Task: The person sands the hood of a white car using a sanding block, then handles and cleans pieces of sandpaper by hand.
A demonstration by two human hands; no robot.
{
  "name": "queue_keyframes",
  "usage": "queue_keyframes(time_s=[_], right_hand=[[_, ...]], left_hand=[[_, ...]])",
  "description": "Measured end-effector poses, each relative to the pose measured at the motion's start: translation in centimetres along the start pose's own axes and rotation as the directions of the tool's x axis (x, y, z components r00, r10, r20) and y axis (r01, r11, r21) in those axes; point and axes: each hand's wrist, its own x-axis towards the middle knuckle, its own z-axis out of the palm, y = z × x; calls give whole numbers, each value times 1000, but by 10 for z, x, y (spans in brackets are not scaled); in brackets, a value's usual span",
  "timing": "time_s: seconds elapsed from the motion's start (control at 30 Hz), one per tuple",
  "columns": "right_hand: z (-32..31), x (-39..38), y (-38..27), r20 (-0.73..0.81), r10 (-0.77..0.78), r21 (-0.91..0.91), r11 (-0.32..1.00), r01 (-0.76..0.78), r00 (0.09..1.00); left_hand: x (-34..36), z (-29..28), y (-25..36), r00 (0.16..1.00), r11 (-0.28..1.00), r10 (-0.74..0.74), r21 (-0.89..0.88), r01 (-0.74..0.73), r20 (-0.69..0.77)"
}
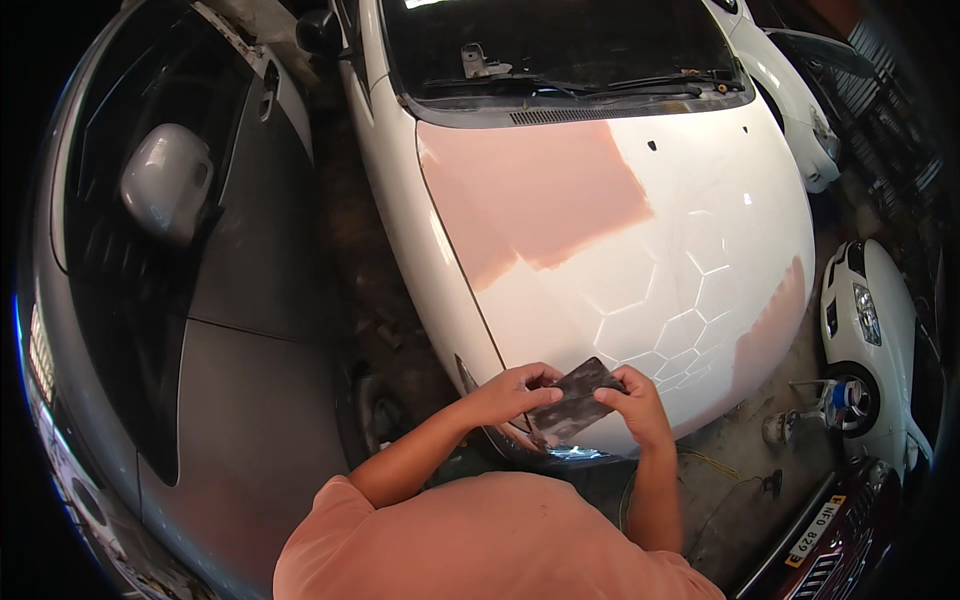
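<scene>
Both my hands hold a dark grey sheet of sandpaper (578, 402), dusted with pale smears, over the front edge of a white car hood (560, 315). My left hand (515, 394) pinches its left edge between thumb and fingers. At the opposite edge, my right hand (640, 402) grips it the same way, thumb on top. A large matte pink patch (535, 195) covers the hood's far left part. Another pink patch (772, 328) runs along its right side. Bright hexagonal light reflections show on the white paint between them.
A dark grey car (250, 400) with a silver side mirror (165, 185) stands close on my left. To the right are a white car (875, 310), a can (780, 427) on the floor and a dark red car front (830, 535). A yellowish cable (712, 461) lies nearby.
</scene>
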Motion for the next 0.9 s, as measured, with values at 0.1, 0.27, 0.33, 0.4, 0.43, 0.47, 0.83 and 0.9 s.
queue_keyframes(time_s=[0.1, 0.27, 0.33, 0.4, 0.43, 0.47, 0.83, 0.9], right_hand=[[32, -8, 18, -66, -13, 270, 962, 30, 998], [61, -26, 67, -58, -19, 454, 890, 43, 998], [73, -31, 84, -62, -33, 442, 895, 57, 998], [88, -28, 89, -129, -54, 469, 877, 109, 990], [86, -28, 91, -122, -28, 478, 874, 83, 992], [85, -30, 93, -179, -31, 497, 860, 117, 983], [31, 55, 37, -656, -12, 398, 844, 359, 755], [31, 66, 39, -704, -46, 367, 831, 418, 709]], left_hand=[[-14, 3, -14, 980, 950, -179, -244, 194, 81], [-25, 30, -59, 964, 902, 36, -406, -144, -263], [-28, 40, -77, 944, 952, 119, -236, -197, -308], [-31, 42, -77, 957, 978, 71, -167, -123, -283], [-27, 40, -76, 958, 992, 76, -77, -101, -276], [-25, 37, -73, 960, 997, 82, 14, -81, -268], [69, -179, 39, 725, 326, 682, 927, -185, -96], [99, -204, 67, 752, 87, 655, 980, -181, 80]])
